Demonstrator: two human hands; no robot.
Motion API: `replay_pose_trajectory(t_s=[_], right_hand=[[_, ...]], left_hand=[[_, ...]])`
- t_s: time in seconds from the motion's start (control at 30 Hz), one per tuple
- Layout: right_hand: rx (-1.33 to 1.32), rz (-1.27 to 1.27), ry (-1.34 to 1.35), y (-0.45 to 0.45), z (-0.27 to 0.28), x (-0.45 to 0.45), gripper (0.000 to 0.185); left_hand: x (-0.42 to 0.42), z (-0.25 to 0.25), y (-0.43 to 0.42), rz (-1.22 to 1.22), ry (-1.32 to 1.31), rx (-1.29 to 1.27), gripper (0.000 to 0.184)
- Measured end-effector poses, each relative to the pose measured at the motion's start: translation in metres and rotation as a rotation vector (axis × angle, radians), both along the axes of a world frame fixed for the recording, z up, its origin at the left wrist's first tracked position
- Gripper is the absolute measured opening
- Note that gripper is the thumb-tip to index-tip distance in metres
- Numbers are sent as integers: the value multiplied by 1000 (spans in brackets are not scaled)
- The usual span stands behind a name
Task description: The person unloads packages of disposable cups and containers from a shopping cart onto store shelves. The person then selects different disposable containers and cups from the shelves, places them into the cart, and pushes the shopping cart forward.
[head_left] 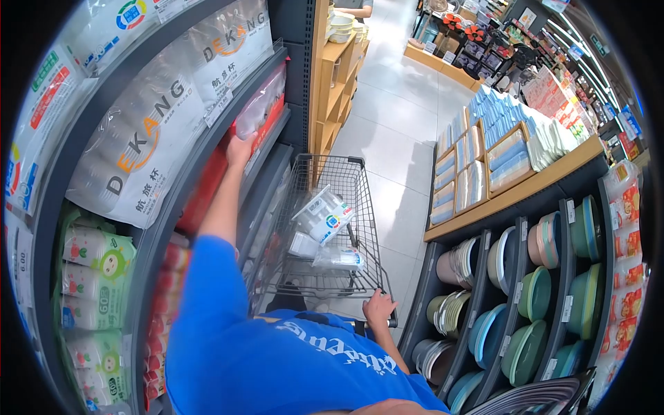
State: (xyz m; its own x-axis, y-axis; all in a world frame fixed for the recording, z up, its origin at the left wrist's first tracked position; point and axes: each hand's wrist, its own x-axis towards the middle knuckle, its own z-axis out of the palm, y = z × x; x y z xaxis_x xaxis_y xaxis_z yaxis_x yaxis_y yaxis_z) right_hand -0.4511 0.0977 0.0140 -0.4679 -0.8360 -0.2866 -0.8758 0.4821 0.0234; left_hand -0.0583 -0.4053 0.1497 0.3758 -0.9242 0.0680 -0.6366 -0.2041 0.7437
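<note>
On the left shelf, my left hand [240,149] reaches in at a red-and-clear plastic package [261,114]. Its fingers are closed at the package's near end and are partly hidden. My right hand [380,309] is wrapped around the handle of a wire shopping cart [364,238], at the handle's right end. Inside the cart lie a clear plastic pack with a blue and white label [325,216] and a smaller clear pack with a blue mark [340,259].
Bags of DEKANG cups [142,138] fill the shelf above my left arm, with green-wrapped packs [97,280] lower down. To the right, a rack holds nested plastic basins [523,353] below trays of folded blue and white goods [508,152]. A tiled aisle [398,128] runs ahead, and another person's arm [356,10] shows far off.
</note>
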Motion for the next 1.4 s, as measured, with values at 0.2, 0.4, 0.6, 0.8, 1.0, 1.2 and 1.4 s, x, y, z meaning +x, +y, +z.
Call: replay_pose_trajectory(t_s=[0.2,0.4,0.6,0.8,1.0,1.2,1.4], right_hand=[[-11,9,24,0,1,5,58],[32,-6,15,-1,2,7,59],[22,4,31,-1,4,10,59],[59,-24,9,-2,4,17,60],[158,-24,-59,0,11,21,72],[171,-1,-930,-46,71,-38,84],[-717,-34,-2052,-98,239,4,80]], left_hand=[[8,-40,14,-131,272,-213,73],[-1,-20,14,5,112,-97,71],[-16,-5,-2,17,61,-145,67],[-28,0,73,-87,-283,-595,62],[-23,55,198,-184,-165,-718,66],[-19,104,267,-151,1221,-390,66],[-31,141,294,-387,1491,-68,60]])
